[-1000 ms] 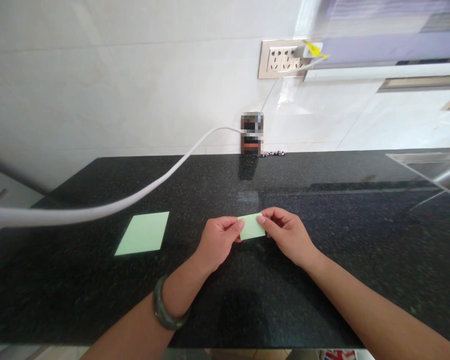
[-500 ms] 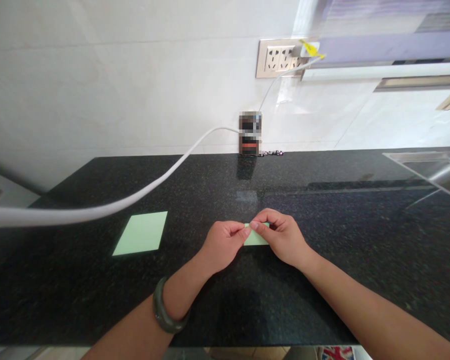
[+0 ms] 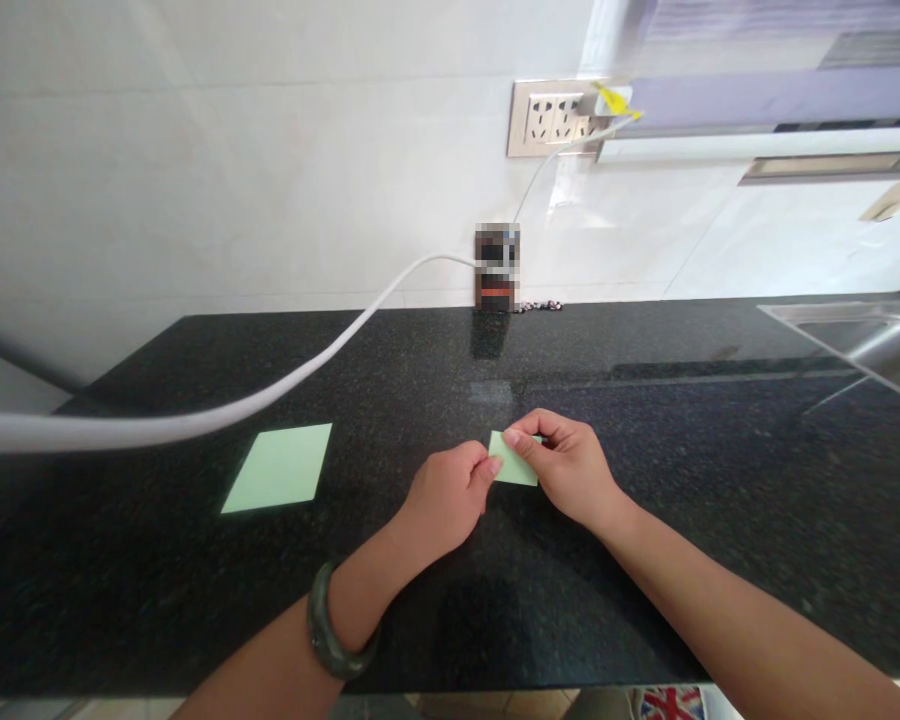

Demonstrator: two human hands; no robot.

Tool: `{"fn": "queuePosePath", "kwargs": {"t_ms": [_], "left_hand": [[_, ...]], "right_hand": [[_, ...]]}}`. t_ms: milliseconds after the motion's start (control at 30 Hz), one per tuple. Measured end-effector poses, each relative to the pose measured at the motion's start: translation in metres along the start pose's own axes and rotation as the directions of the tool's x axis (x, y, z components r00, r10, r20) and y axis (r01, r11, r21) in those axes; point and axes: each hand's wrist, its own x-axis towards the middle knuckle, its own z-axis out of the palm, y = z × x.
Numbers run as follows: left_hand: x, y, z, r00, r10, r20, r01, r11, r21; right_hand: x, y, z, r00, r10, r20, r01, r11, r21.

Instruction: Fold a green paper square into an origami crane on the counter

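Observation:
A small pale green piece of paper is held between both hands above the dark countertop. My left hand, with a bangle on its wrist, pinches the paper's left edge between thumb and fingers. My right hand grips its upper right part, thumb on top and fingers behind. A larger pale green sheet lies flat on the counter to the left, touched by neither hand.
The black speckled counter meets a tiled wall. A white cable arcs across the left. A pixelated device stands at the wall below a socket panel. A metal sink is at the right.
The small paper has tilted and more of it shows between my hands. My left fingers have shifted slightly down its left edge, and my right hand has moved a little up.

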Motion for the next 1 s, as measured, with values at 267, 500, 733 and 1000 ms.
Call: {"fn": "queuePosePath", "kwargs": {"t_ms": [267,500,733,1000], "left_hand": [[0.000,-0.004,-0.002,0.999,0.038,0.020,-0.040,0.996,0.083],[0.002,-0.007,0.001,0.998,0.000,0.061,0.019,0.950,-0.311],[0.010,-0.010,0.000,0.963,-0.268,0.031,0.156,0.463,-0.873],[0.008,-0.009,0.002,0.964,-0.256,0.072,0.178,0.421,-0.889]], "right_hand": [[0.004,-0.001,-0.009,0.990,-0.070,0.122,0.080,0.993,-0.081],[0.003,-0.001,-0.014,0.945,-0.125,0.303,0.143,0.989,-0.037],[0.006,0.008,-0.009,0.965,-0.023,0.263,-0.041,0.971,0.234],[-0.003,0.009,0.010,0.964,0.063,0.260,-0.112,0.977,0.179]]}}
